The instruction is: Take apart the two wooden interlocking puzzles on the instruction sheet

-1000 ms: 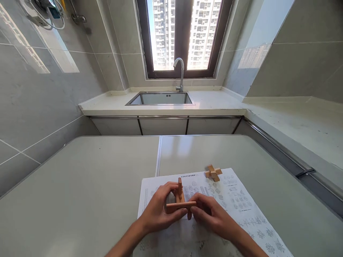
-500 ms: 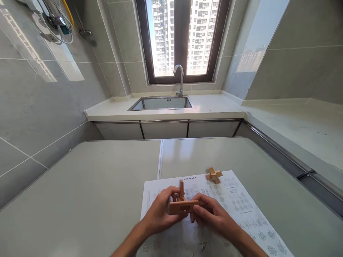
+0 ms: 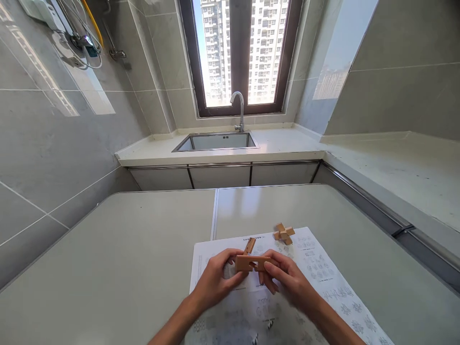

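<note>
Both grips are clamped on one thing: the left hand (image 3: pixel 215 280) pinches the left end of a flat, slotted light-brown wooden puzzle bar (image 3: pixel 251 262), the right hand (image 3: pixel 287 280) its right end. A second wooden stick (image 3: pixel 249 246) pokes up aslant behind it. They hover low in the frame's centre above a printed white instruction sheet (image 3: pixel 323 278) on the pale grey desk (image 3: pixel 118 258). A small assembled wooden cross puzzle (image 3: pixel 283 234) rests on the sheet just beyond, upper right of the hands.
</note>
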### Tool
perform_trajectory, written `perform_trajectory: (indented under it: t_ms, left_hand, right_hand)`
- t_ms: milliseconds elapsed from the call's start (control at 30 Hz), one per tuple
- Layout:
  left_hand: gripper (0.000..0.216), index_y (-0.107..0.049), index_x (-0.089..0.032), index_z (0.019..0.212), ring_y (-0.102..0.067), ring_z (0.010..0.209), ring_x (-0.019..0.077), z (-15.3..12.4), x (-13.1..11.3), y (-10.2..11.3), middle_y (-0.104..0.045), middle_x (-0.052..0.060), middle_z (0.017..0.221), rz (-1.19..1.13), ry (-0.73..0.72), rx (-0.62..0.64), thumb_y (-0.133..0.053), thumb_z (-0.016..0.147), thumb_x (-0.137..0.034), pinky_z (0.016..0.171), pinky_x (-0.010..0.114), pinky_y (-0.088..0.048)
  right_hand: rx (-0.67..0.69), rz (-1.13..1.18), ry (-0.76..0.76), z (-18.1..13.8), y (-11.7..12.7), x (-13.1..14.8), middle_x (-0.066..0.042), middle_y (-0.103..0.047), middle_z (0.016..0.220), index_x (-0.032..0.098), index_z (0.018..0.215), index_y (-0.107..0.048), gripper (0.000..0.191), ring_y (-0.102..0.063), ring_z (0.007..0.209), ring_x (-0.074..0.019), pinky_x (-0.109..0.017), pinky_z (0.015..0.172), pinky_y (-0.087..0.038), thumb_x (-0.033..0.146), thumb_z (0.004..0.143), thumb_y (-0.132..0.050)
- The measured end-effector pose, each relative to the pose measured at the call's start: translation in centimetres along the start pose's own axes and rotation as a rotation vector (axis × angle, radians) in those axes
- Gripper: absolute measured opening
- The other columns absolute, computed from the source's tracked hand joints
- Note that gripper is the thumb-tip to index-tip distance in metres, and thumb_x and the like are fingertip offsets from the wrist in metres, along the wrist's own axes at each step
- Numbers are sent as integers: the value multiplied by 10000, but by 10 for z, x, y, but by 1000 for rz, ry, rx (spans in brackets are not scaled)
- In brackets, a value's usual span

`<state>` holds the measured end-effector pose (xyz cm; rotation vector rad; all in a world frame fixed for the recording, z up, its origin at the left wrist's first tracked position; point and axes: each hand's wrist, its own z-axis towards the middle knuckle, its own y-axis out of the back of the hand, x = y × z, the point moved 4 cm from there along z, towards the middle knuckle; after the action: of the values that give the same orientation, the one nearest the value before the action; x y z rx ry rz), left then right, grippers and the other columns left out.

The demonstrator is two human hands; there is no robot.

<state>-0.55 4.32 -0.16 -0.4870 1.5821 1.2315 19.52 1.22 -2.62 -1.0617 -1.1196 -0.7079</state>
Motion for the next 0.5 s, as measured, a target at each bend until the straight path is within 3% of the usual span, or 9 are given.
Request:
perform_trajectory:
  t_ms: [233, 500]
  left_hand:
    - [360, -676, -217, 1270, -687, 938, 224, 3, 1, 5, -756, 73, 1081, -67, 27, -77, -632, 989, -439, 908, 333, -501]
    - [524, -649, -181, 1235, -688, 889, 231, 9, 11, 14, -748, 65, 947, -378, 113, -236, -588, 970, -629, 953, 350, -478]
  right_hand:
    - [-188, 10, 47, 5, 19, 2, -13, -667, 775, 182, 991, -648, 287, -442, 544, -105, -294, 615, -379, 464, 1027, -615]
    - [-118, -124, -3, 5, 20, -8, 16, -601, 640, 169, 997, -654, 357, -429, 540, -117, -270, 549, -336, 525, 1000, -627]
